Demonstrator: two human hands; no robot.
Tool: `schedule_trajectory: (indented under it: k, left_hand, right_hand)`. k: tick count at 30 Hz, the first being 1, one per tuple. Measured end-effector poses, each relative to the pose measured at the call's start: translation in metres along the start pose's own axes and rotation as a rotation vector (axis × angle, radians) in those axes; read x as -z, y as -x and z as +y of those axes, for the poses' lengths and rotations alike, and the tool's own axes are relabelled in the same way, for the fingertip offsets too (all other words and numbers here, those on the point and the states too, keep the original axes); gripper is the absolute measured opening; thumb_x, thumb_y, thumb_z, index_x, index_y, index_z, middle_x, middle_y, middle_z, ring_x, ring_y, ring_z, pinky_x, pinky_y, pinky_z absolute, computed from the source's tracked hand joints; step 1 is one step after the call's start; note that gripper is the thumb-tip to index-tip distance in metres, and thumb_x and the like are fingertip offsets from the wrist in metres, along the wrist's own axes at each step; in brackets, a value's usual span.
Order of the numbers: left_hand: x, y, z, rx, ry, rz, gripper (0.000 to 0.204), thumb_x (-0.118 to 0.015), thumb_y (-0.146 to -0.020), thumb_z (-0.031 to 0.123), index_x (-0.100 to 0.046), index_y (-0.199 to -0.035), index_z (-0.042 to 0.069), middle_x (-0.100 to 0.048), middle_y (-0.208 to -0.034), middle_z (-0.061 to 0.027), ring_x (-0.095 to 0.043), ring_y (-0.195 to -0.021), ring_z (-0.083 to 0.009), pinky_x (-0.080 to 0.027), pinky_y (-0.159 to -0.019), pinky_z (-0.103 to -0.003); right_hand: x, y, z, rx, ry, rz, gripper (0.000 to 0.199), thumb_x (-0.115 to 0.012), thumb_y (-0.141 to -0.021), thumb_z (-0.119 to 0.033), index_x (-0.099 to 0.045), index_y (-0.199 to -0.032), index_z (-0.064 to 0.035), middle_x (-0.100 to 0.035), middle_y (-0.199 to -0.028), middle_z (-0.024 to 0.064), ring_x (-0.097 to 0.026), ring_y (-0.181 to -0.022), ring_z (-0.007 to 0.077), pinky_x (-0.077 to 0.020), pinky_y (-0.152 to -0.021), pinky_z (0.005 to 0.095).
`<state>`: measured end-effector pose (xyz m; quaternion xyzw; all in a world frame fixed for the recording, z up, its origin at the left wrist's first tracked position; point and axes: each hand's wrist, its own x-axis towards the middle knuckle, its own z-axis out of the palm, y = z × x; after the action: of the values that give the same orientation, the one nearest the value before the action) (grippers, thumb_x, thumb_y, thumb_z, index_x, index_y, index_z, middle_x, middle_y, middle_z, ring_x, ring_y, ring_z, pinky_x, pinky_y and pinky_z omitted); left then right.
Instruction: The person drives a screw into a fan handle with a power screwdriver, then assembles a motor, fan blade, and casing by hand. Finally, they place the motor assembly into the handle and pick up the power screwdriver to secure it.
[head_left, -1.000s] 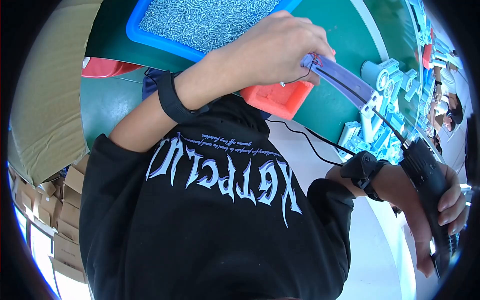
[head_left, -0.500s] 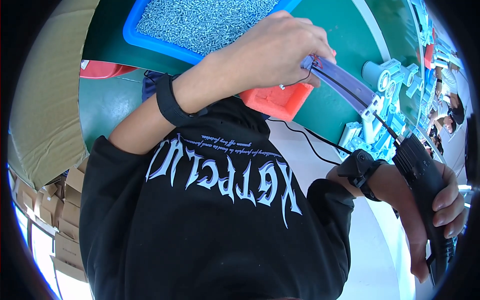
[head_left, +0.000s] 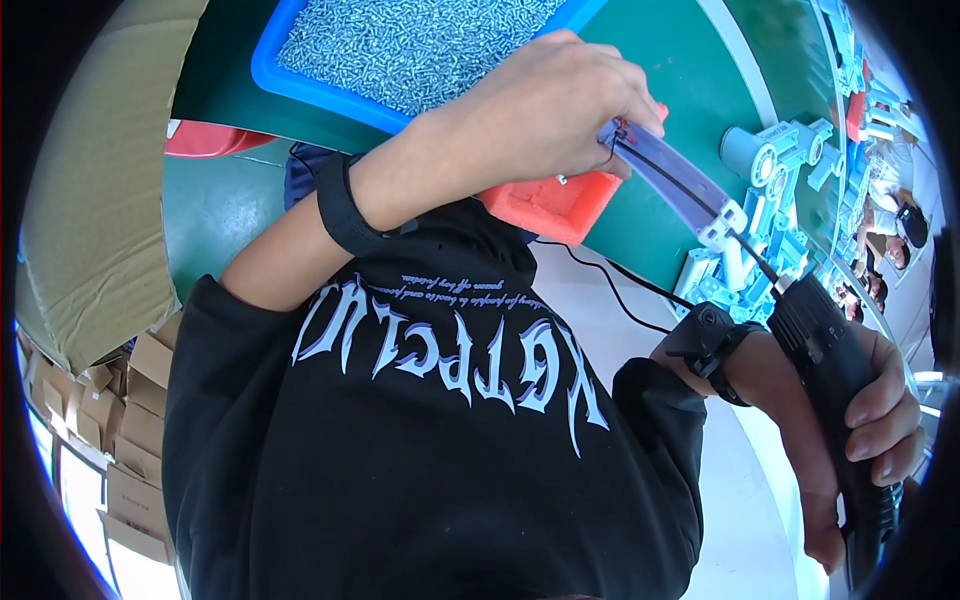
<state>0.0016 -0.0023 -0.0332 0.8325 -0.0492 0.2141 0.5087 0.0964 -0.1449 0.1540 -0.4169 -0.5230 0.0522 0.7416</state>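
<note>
My left hand (head_left: 550, 105) is closed around one end of a long translucent purple plastic piece (head_left: 672, 180). Thin red and black wires show at the held end, and a dark strip runs along the piece. Its other end has a white block (head_left: 722, 226) pointing toward my right hand. Wrapped by the fingers of my right hand (head_left: 880, 410) is a black electric screwdriver (head_left: 815, 325). The screwdriver's bit reaches the white block; whether it sits in a hole I cannot tell. A red foam box (head_left: 565, 205) lies below my left hand, with a small whitish tip near its rim.
A blue tray (head_left: 262, 60) full of small metal screws (head_left: 400, 50) stands on the green table (head_left: 690, 60). Pale blue plastic parts (head_left: 750, 155) crowd the right side. A black cable (head_left: 610, 285) hangs near my right wrist. Cardboard boxes (head_left: 135, 440) stand left; other people (head_left: 895, 235) are far right.
The purple piece's white end and the screwdriver have shifted slightly left together. Both hands keep their hold, and the bit stays at the white block.
</note>
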Motion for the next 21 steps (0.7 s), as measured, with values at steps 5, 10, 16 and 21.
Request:
schedule_trajectory:
  k: [5,10,16,21]
  left_hand:
    - [-0.001,0.003,-0.001,0.009,-0.021,-0.014,0.031,-0.078,-0.061,0.016,-0.070,-0.089,0.008,-0.066,-0.083,-0.0043,-0.061,-0.079,-0.0209,-0.048,-0.071,-0.033]
    - [-0.001,-0.001,-0.003,-0.029,-0.008,0.003,0.033,-0.078,-0.061,0.017,-0.069,-0.091,0.007,-0.066,-0.084,-0.0041,-0.061,-0.081,-0.0215,-0.047,-0.073,-0.034]
    - [-0.002,0.001,0.000,0.003,0.001,-0.026,0.031,-0.078,-0.062,0.021,-0.069,-0.090,0.009,-0.066,-0.087,-0.0030,-0.061,-0.084,-0.0214,-0.046,-0.074,-0.035]
    - [0.000,0.000,0.001,0.018,0.009,-0.060,0.029,-0.077,-0.064,0.023,-0.069,-0.089,0.012,-0.066,-0.089,-0.0020,-0.060,-0.086,-0.0206,-0.044,-0.074,-0.035]
  right_hand:
    - [-0.002,0.006,0.004,-0.035,-0.012,0.009,0.070,-0.066,-0.052,-0.075,-0.050,-0.076,-0.0112,-0.054,-0.070,-0.0037,-0.053,-0.051,0.0075,-0.0429,-0.050,0.0185]
    - [0.000,0.005,0.005,-0.047,0.007,0.032,0.071,-0.066,-0.053,-0.076,-0.051,-0.077,-0.0104,-0.055,-0.070,-0.0028,-0.054,-0.052,0.0087,-0.0435,-0.051,0.0193]
    - [0.002,0.008,-0.002,-0.012,0.055,0.050,0.072,-0.064,-0.054,-0.077,-0.052,-0.076,-0.0099,-0.055,-0.069,-0.0024,-0.056,-0.053,0.0096,-0.0443,-0.052,0.0199]
    - [0.010,-0.001,-0.016,0.033,0.015,0.065,0.072,-0.063,-0.055,-0.078,-0.052,-0.075,-0.0098,-0.055,-0.065,-0.0027,-0.057,-0.052,0.0099,-0.0456,-0.051,0.0195]
